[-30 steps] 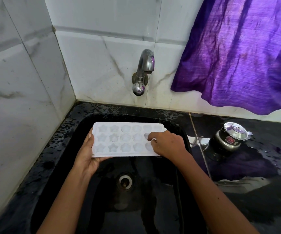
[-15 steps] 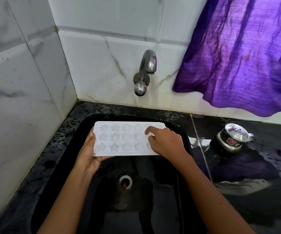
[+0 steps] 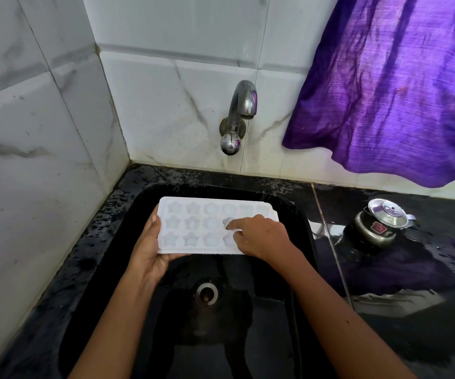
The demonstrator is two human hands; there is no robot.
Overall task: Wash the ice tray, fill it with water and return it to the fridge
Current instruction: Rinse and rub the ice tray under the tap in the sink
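Note:
A white ice tray [image 3: 193,225] with star and round moulds is held level over the black sink [image 3: 300,214]. My left hand [image 3: 149,247] grips its left end, thumb on the rim and fingers underneath. My right hand [image 3: 259,236] lies on the tray's right part, fingertips pressed into a mould in the middle row; it covers the right-hand moulds. A steel tap [image 3: 237,116] juts from the tiled wall above the tray, with no water running.
The sink drain [image 3: 206,292] lies below the tray. A small steel pot with a lid [image 3: 377,228] stands on the wet black counter [image 3: 426,310] at the right. A purple cloth [image 3: 401,86] hangs over the wall at the upper right. Marble-tiled walls close the left and back.
My right hand's fingertips have slid leftwards across the tray from the right-hand moulds toward its middle. My left hand and the tray have stayed in place.

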